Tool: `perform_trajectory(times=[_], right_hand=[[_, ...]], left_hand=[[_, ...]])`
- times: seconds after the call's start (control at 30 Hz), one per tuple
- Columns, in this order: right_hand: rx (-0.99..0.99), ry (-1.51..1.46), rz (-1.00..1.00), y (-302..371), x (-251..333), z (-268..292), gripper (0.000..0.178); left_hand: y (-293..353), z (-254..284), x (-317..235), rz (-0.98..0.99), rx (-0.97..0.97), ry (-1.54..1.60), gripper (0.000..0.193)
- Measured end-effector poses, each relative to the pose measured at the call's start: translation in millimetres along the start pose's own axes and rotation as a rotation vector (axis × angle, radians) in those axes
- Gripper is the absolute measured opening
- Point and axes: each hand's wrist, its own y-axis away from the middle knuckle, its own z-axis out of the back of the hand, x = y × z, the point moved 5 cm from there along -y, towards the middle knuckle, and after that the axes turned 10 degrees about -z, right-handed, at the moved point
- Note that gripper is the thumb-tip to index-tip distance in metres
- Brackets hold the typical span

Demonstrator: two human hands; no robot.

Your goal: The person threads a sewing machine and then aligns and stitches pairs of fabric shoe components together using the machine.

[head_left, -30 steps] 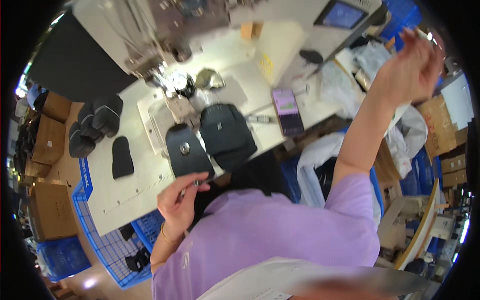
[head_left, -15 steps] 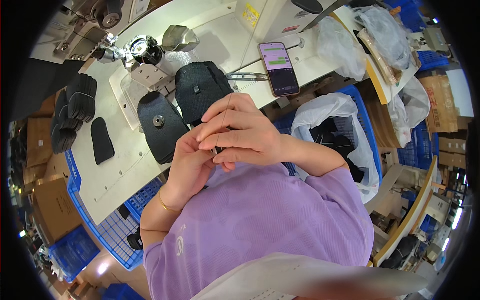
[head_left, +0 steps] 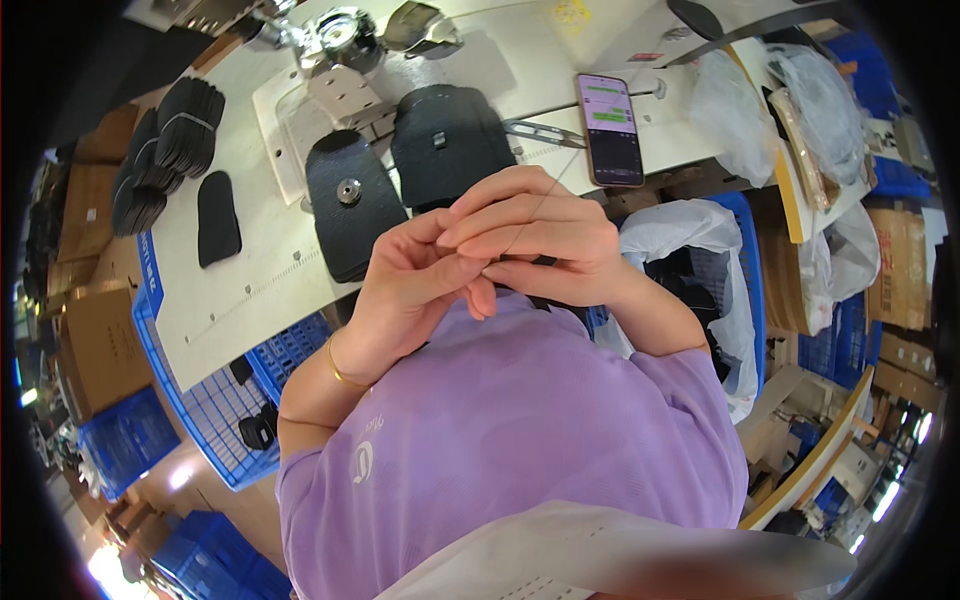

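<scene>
My left hand (head_left: 415, 275) and my right hand (head_left: 545, 240) meet in front of my chest, fingertips pinched together. A thin dark thread (head_left: 548, 192) runs across my right fingers down to the pinch. Whatever else the fingertips hold is hidden between them. Just beyond my hands, two black padded fabric pieces lie on the white table (head_left: 270, 285). On the left piece (head_left: 345, 235) rests a small round metal part (head_left: 349, 191), like a bobbin. The right piece (head_left: 450, 140) bears a small dark metal part (head_left: 438, 140). Thread snips (head_left: 545, 132) lie beside it.
Sewing-machine metalwork (head_left: 345, 45) stands at the back. A phone (head_left: 608, 130) with a lit screen lies at right. Tied stacks of black pieces (head_left: 185, 125) and a single black piece (head_left: 218, 220) are at left. A bag-lined blue basket (head_left: 750, 290) stands right; another blue basket (head_left: 185, 400) stands lower left.
The view has shifted, so the table things appear higher and further right. My hands stay together, and the dark bit that showed between the fingertips is now covered.
</scene>
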Motion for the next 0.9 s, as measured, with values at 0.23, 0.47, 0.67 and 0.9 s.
perform_trajectory(times=[0.23,0.47,0.67,0.9], right_hand=[[-0.178,-0.592,-0.384,6,8,4,0.009],[-0.061,-0.467,-0.597,8,-3,16,0.028],[-0.139,-0.564,-0.757,4,-31,30,0.035],[-0.167,-0.622,-0.602,-6,-30,20,0.034]], left_hand=[[-7,4,-1,-0.142,-0.045,-0.031,0.017],[-7,10,-8,-0.426,-0.031,-0.258,0.019],[-7,11,2,-0.306,0.165,-0.307,0.019],[-12,8,5,0.083,-0.004,-0.231,0.018]])
